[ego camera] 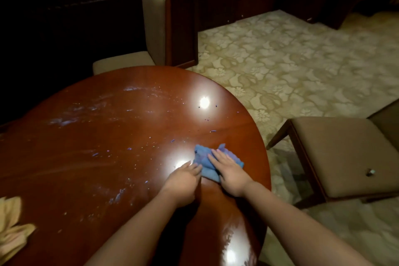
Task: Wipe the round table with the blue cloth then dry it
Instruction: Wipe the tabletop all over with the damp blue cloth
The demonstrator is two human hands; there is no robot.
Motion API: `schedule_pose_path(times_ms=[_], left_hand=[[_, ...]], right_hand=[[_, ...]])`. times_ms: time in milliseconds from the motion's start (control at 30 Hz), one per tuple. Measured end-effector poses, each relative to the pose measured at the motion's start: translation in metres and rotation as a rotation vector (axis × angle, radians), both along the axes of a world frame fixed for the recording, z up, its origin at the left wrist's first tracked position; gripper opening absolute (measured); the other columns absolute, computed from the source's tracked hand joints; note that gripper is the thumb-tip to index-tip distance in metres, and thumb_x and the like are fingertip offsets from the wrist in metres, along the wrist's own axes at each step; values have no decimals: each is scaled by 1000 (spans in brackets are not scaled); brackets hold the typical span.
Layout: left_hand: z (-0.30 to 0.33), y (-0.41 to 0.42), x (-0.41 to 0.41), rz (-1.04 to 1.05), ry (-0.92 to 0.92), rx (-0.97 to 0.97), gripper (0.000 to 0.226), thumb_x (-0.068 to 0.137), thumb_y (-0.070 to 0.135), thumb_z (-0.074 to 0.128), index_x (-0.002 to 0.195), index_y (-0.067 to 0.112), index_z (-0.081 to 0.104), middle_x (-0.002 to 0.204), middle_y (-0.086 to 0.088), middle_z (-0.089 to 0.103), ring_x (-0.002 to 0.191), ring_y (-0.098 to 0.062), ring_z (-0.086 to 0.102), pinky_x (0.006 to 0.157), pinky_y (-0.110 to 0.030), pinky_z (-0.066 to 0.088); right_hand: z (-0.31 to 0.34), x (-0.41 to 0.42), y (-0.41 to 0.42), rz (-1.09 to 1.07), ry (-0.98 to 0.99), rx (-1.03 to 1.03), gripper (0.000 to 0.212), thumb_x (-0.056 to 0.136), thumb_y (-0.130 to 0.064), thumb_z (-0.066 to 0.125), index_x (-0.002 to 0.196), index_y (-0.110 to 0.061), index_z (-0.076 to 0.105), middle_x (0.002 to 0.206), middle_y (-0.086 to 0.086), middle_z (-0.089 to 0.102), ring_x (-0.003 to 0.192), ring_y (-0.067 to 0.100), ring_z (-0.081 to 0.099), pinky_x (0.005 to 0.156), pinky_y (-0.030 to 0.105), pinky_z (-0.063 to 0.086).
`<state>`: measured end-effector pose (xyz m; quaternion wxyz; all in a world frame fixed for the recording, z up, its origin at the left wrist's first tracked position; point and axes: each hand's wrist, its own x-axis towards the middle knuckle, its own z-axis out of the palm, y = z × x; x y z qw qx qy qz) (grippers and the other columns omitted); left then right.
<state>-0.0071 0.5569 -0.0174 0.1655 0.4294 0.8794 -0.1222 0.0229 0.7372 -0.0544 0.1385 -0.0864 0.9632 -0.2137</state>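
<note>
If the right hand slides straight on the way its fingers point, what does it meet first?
The right hand already lies on the blue cloth; beyond the cloth probably only small purple crumbs on the table.

A padded chair [155, 26] with a dark wooden frame is seen at the upper centre of the frame, its pale seat at its lower left. A second chair [343, 155] with a brown cushioned seat is placed at the right edge. A pale floral-patterned carpet [291, 60] is spread across the upper right. A crumpled yellowish cloth [11, 224] is seen at the lower left edge.
</note>
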Motion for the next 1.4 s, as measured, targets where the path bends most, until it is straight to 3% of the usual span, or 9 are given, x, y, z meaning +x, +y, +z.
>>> schedule_pose_path(times_ms=[300,567,633,733,933,1033,1100,1233,1400], left_hand=[[3,10,17,-28,51,111,43,87,16,48,127,4,55,132,-13,51,124,-26,43,112,-28,16],[-12,-63,2,216,-35,39,60,76,14,50,135,7,44,141,-9,46,131,-23,41,113,-32,29],[-6,-48,10,169,-61,127,64,79,13,51,141,7,38,148,-8,38,137,-23,33,117,-28,18],[-4,-28,22,132,-55,191,62,83,13,51,143,6,35,149,-8,36,139,-22,30,116,-25,15],[-2,-71,13,315,-57,123,38,78,13,44,113,14,60,117,-4,62,112,-26,57,96,-32,47],[3,-81,16,338,-45,78,35,79,15,41,106,15,63,113,-6,65,106,-27,60,87,-34,52],[8,-70,23,336,-54,90,33,83,15,41,107,11,64,115,-9,65,106,-29,60,87,-33,49],[17,-49,41,316,-62,112,33,92,16,41,118,12,60,121,-11,63,113,-29,57,92,-30,41],[8,-40,63,221,-140,179,41,91,17,42,131,10,49,137,-11,47,129,-28,42,108,-30,29]], right_hand=[[-10,43,-27,-221,-6,120,100,60,-48,-11,151,-7,-3,157,15,-13,147,27,-11,113,31,-12],[-11,14,-84,-42,-11,160,62,100,-30,23,152,-8,-2,159,12,-12,147,24,-11,114,30,-16],[-10,33,-70,-129,58,131,71,89,-38,11,150,-2,13,158,17,4,147,29,5,114,30,-15],[-13,50,-63,-236,-6,192,65,79,-33,32,127,4,55,134,23,53,121,36,54,112,30,7],[-11,32,-118,-92,-46,204,68,74,-37,29,118,-1,67,128,21,59,116,33,59,106,38,37],[-4,40,-111,31,-39,169,94,71,-50,-3,150,-3,16,158,19,5,147,31,5,111,35,-14],[-1,49,-96,72,-8,171,93,73,-58,-5,152,-9,3,159,12,-8,147,22,-8,103,25,-26],[20,56,-70,73,-37,155,69,97,-45,42,153,-19,12,161,2,-1,147,15,3,116,23,2],[34,85,-44,11,-12,225,58,93,-41,50,145,-21,36,152,2,35,137,19,37,106,29,36]])
